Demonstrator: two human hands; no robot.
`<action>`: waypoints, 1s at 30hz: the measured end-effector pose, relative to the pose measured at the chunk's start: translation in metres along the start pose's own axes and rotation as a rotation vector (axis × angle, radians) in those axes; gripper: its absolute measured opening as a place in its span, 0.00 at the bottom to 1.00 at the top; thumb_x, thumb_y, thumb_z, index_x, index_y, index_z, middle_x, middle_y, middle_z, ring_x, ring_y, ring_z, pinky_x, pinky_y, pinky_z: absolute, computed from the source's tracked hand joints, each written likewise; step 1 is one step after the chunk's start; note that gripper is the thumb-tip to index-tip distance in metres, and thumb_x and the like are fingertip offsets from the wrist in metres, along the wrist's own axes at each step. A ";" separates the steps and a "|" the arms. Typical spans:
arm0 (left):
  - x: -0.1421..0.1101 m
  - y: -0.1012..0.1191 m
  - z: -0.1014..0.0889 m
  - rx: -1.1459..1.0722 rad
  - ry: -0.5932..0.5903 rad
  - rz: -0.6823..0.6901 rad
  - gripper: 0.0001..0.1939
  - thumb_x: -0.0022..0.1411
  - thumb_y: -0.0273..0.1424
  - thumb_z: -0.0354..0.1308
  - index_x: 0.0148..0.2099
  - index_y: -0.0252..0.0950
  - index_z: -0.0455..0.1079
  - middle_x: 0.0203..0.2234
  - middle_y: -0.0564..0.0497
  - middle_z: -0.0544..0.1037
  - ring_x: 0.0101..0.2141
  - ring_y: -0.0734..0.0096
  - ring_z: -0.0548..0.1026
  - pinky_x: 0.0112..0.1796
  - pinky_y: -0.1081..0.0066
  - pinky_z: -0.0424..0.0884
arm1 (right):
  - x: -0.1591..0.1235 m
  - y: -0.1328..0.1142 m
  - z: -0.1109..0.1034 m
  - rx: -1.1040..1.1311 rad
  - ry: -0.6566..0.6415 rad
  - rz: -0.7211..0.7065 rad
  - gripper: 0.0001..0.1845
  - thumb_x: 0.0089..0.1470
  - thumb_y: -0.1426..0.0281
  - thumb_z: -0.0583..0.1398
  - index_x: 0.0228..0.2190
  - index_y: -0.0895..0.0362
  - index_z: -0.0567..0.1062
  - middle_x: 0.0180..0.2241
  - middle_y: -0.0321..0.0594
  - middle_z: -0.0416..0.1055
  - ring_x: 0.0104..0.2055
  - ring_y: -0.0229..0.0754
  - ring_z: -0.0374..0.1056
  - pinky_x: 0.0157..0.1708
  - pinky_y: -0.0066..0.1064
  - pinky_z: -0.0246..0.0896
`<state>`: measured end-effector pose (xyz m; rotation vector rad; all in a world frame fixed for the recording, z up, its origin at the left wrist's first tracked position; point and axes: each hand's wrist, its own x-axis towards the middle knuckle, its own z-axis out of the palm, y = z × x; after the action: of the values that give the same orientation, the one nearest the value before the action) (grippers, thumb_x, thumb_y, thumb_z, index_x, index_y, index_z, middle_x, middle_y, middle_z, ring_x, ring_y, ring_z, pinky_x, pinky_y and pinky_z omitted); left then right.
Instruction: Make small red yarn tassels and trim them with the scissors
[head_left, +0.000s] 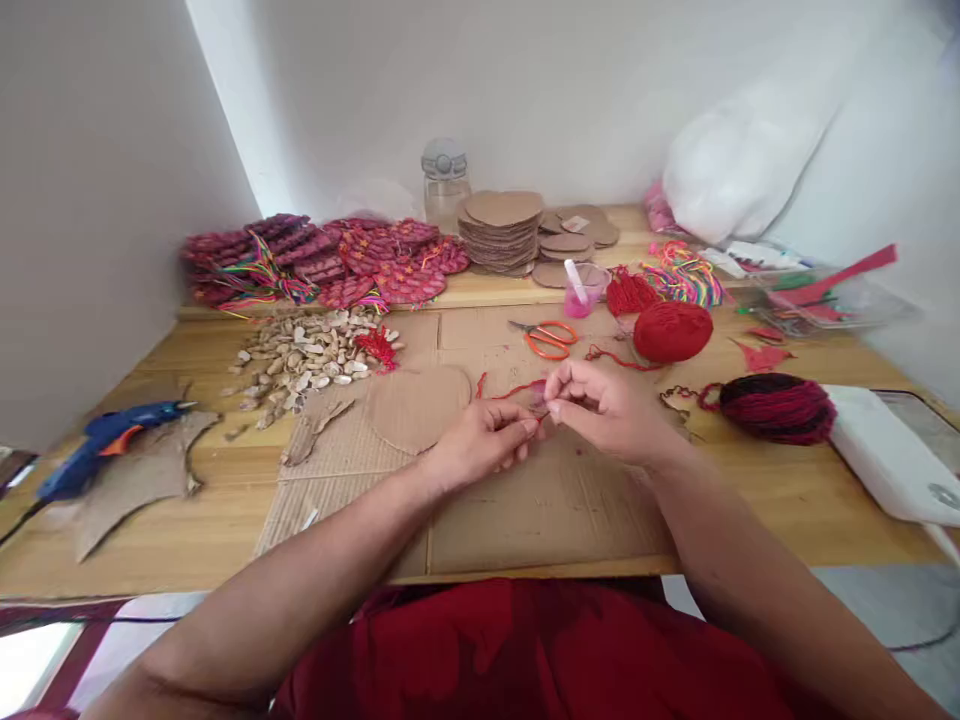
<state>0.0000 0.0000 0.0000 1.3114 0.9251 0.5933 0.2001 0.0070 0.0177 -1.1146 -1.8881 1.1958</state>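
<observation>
Both hands meet over the cardboard sheet (600,500) near the middle of the table. My left hand (487,440) pinches red yarn (514,391), whose loose end curls out to the left. Close against it, my right hand (607,410) is closed in a pinch on the same yarn. A small pinkish piece (538,396) shows between the hands; its kind is unclear. Just beyond lie orange-handled scissors (549,339), blades pointing left. A round cardboard piece (420,408) lies beside my left hand. The red yarn ball (673,332) rests past my right hand.
Peanut shells (307,355) are heaped left of centre. A blue glue gun (105,445) lies far left. Decorated pieces (390,255), stacked cardboard rounds (499,235) and a bottle (445,185) line the back. At right are a dark pink yarn ball (778,408) and a white device (889,450).
</observation>
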 end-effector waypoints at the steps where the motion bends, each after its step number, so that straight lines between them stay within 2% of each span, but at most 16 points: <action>1: 0.000 -0.001 0.000 -0.009 0.014 -0.008 0.14 0.63 0.38 0.56 0.38 0.30 0.73 0.18 0.57 0.69 0.15 0.86 0.61 0.17 0.83 0.57 | 0.000 0.000 0.000 -0.001 0.005 -0.002 0.03 0.58 0.73 0.56 0.35 0.54 0.66 0.27 0.32 0.68 0.28 0.35 0.62 0.26 0.28 0.52; 5: 0.001 -0.003 0.003 -0.025 0.068 -0.010 0.16 0.62 0.36 0.57 0.48 0.33 0.74 0.19 0.57 0.71 0.15 0.83 0.63 0.17 0.81 0.61 | 0.002 0.001 0.001 -0.014 0.026 -0.022 0.03 0.58 0.73 0.56 0.34 0.54 0.66 0.27 0.32 0.66 0.28 0.35 0.61 0.26 0.28 0.52; 7: 0.000 -0.003 0.004 -0.016 0.094 -0.002 0.17 0.62 0.35 0.57 0.50 0.33 0.74 0.19 0.56 0.71 0.15 0.82 0.63 0.17 0.80 0.61 | 0.002 0.002 0.001 -0.024 0.037 -0.034 0.03 0.58 0.74 0.56 0.34 0.54 0.67 0.27 0.32 0.66 0.28 0.35 0.61 0.27 0.28 0.52; 15: 0.000 -0.002 0.003 0.076 0.101 0.007 0.15 0.62 0.39 0.57 0.40 0.32 0.76 0.19 0.56 0.70 0.16 0.83 0.62 0.18 0.79 0.57 | 0.003 0.005 0.001 -0.019 0.031 -0.059 0.02 0.58 0.73 0.57 0.34 0.54 0.67 0.27 0.32 0.66 0.27 0.35 0.60 0.27 0.29 0.51; 21: -0.001 0.001 0.001 0.087 0.075 -0.002 0.15 0.61 0.39 0.56 0.38 0.32 0.76 0.19 0.56 0.68 0.18 0.81 0.61 0.20 0.77 0.56 | 0.003 0.005 0.002 0.000 0.040 -0.049 0.03 0.57 0.74 0.57 0.33 0.54 0.67 0.27 0.33 0.68 0.28 0.35 0.62 0.27 0.28 0.53; 30: 0.002 -0.002 -0.002 0.002 0.081 0.014 0.14 0.56 0.39 0.59 0.32 0.32 0.75 0.17 0.55 0.67 0.19 0.80 0.60 0.22 0.76 0.54 | 0.003 0.004 0.006 0.032 0.028 0.008 0.02 0.58 0.71 0.57 0.35 0.53 0.67 0.24 0.30 0.67 0.22 0.33 0.57 0.22 0.27 0.50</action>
<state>-0.0015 0.0023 -0.0020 1.3040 0.9840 0.6603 0.1952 0.0085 0.0123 -1.1175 -1.8387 1.2052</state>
